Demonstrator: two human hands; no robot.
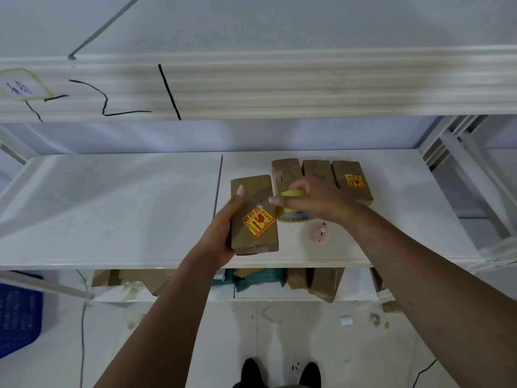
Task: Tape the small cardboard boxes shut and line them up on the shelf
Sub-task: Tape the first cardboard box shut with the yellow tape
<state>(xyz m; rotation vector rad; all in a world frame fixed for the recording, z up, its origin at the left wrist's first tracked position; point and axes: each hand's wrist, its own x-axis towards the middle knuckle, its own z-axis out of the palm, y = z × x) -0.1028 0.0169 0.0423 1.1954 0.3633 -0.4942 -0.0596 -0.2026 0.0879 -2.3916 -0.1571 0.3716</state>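
Observation:
A small cardboard box (253, 197) with a yellow and red fragile sticker lies flat near the front of the white shelf (126, 208). My left hand (223, 231) grips its left side, thumb up along the edge. My right hand (310, 197) holds a yellow tape roll (293, 217) just right of the box, forefinger reaching toward the box top. Three more small boxes stand side by side behind the hands: one (285, 172), a second (317, 169), and a third (354, 180) with a sticker.
A small pink cutter (321, 233) lies on the shelf by my right wrist. More cardboard boxes (324, 282) and packets sit on the lower shelf. A blue crate (19, 312) stands on the floor at left. An upper shelf beam (279, 88) spans overhead.

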